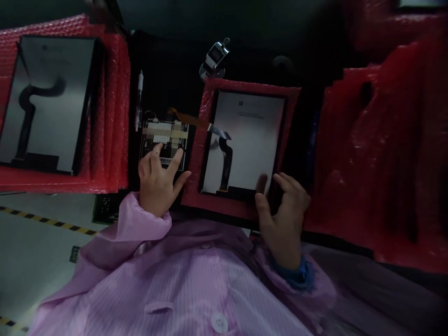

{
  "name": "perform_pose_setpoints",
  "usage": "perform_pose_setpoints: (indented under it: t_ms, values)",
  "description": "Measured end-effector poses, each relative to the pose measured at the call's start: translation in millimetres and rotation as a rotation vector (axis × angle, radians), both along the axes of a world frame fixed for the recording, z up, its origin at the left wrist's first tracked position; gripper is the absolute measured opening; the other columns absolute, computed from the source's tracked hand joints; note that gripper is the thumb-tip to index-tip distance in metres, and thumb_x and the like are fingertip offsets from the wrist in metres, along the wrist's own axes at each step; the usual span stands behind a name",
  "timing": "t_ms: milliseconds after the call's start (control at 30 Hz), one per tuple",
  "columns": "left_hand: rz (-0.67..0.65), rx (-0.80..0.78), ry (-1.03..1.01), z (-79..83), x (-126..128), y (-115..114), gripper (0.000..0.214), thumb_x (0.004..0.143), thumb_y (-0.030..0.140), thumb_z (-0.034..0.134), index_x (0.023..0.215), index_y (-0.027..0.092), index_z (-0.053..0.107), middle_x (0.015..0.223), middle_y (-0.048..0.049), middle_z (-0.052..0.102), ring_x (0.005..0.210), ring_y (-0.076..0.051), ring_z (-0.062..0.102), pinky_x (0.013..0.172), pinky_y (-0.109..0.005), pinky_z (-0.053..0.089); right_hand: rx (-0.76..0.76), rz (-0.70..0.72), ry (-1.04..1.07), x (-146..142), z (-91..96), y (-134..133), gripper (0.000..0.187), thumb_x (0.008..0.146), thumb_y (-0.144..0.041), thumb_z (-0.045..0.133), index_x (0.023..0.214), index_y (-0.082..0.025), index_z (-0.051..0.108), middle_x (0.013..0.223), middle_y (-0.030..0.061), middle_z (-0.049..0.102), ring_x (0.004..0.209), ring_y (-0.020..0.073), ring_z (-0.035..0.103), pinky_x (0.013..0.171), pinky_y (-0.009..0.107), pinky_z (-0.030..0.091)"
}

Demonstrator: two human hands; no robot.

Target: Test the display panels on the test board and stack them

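My left hand [159, 179] rests its spread fingers on the lower part of a small circuit board [162, 132] with strips of tape across it. An orange flex cable [189, 119] runs from the board to the display panel [250, 140] on my right. That panel lies face down, its pale back up, on a red bubble-wrap sheet [191, 198]. A black ribbon cable [227, 163] on it meets the end of the flex cable. Beside the panel's lower right corner is my right hand [285, 210], thumb and fingers apart, holding nothing.
On the left, another display panel [56, 112] lies on stacked red bubble wrap [115, 116]. A pen [139, 100] lies beside that stack. A shiny metal tally counter [215, 58] stands behind the middle panel. More red bubble-wrap sleeves [353, 163] are piled on the right.
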State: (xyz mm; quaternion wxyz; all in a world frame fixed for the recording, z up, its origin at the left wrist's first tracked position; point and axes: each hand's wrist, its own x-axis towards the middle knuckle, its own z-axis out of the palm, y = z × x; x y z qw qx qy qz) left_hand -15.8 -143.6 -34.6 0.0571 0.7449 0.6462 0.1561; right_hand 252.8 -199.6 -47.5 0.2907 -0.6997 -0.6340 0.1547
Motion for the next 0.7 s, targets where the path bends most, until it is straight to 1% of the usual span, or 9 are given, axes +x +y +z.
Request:
perform_pose_setpoints:
  t_ms: [67, 200, 300, 467, 533, 600, 633, 700]
  values:
    - [-0.012, 0.013, 0.033, -0.5, -1, 3, 0.061, 0.097, 0.068, 0.047, 0.141, 0.028, 0.065, 0.149, -0.0212, 0.051, 0.128, -0.039, 0.051, 0.11, -0.058, 0.039, 0.045, -0.02, 0.02, -1, -5.3, -4, 0.046, 0.101, -0.045, 0.051, 0.14, -0.021, 0.053, 0.141, 0.0184, 0.056, 0.135, 0.0345, 0.051, 0.116, 0.066, 0.034]
    - [-0.014, 0.058, 0.093, -2.8, -3, 4, 0.069, 0.092, 0.075, 0.047, 0.142, 0.03, 0.064, 0.147, -0.0211, 0.053, 0.124, -0.039, 0.052, 0.107, -0.058, 0.041, 0.117, -0.041, 0.062, -4, -8.9, -3, 0.04, 0.101, -0.041, 0.051, 0.136, -0.022, 0.056, 0.135, 0.0166, 0.061, 0.129, 0.0316, 0.056, 0.111, 0.063, 0.041]
    - [-0.028, 0.077, 0.133, -4.7, -4, 4, 0.073, 0.091, 0.078, 0.045, 0.142, 0.03, 0.065, 0.144, -0.0213, 0.055, 0.122, -0.039, 0.053, 0.106, -0.058, 0.041, 0.135, -0.074, 0.074, -6, -10.5, 0, 0.037, 0.102, -0.041, 0.051, 0.133, -0.022, 0.058, 0.133, 0.015, 0.063, 0.127, 0.03, 0.057, 0.109, 0.059, 0.045]
    - [-0.05, 0.097, 0.205, -3.8, -7, 8, 0.076, 0.092, 0.078, 0.041, 0.143, 0.027, 0.064, 0.143, -0.0236, 0.057, 0.122, -0.04, 0.055, 0.102, -0.059, 0.044, 0.133, -0.112, 0.103, -10, -12.9, 3, 0.039, 0.101, -0.043, 0.051, 0.133, -0.022, 0.059, 0.128, 0.0139, 0.064, 0.124, 0.0296, 0.057, 0.109, 0.055, 0.045]
    - [-0.059, 0.096, 0.205, -1.5, -7, 8, 0.075, 0.093, 0.076, 0.041, 0.144, 0.025, 0.063, 0.144, -0.0241, 0.057, 0.123, -0.04, 0.055, 0.103, -0.061, 0.045, 0.129, -0.111, 0.096, -10, -13.1, 4, 0.041, 0.102, -0.045, 0.049, 0.135, -0.022, 0.057, 0.128, 0.0141, 0.064, 0.124, 0.0302, 0.056, 0.11, 0.057, 0.044]
    - [-0.073, 0.116, 0.162, 2.6, -6, 7, 0.07, 0.097, 0.071, 0.043, 0.141, 0.022, 0.065, 0.146, -0.0244, 0.056, 0.127, -0.041, 0.055, 0.106, -0.063, 0.044, 0.12, -0.089, 0.08, -11, -13.4, 4, 0.044, 0.102, -0.046, 0.047, 0.139, -0.023, 0.055, 0.13, 0.0146, 0.064, 0.126, 0.0312, 0.054, 0.111, 0.059, 0.044]
    - [-0.079, 0.14, 0.112, 5.3, -3, 5, 0.064, 0.099, 0.066, 0.044, 0.138, 0.02, 0.066, 0.146, -0.0237, 0.057, 0.129, -0.04, 0.055, 0.108, -0.062, 0.044, 0.106, -0.065, 0.069, -12, -13.8, 4, 0.046, 0.103, -0.046, 0.046, 0.142, -0.023, 0.054, 0.133, 0.0148, 0.063, 0.128, 0.0318, 0.053, 0.111, 0.06, 0.043]
    - [-0.102, 0.168, -0.037, 10.6, 5, 0, 0.047, 0.105, 0.051, 0.044, 0.13, 0.02, 0.069, 0.143, -0.0198, 0.06, 0.132, -0.035, 0.057, 0.112, -0.057, 0.045, 0.069, -0.012, 0.047, -13, -15.2, 2, 0.052, 0.103, -0.048, 0.044, 0.149, -0.024, 0.048, 0.141, 0.0151, 0.059, 0.133, 0.0331, 0.049, 0.113, 0.061, 0.043]
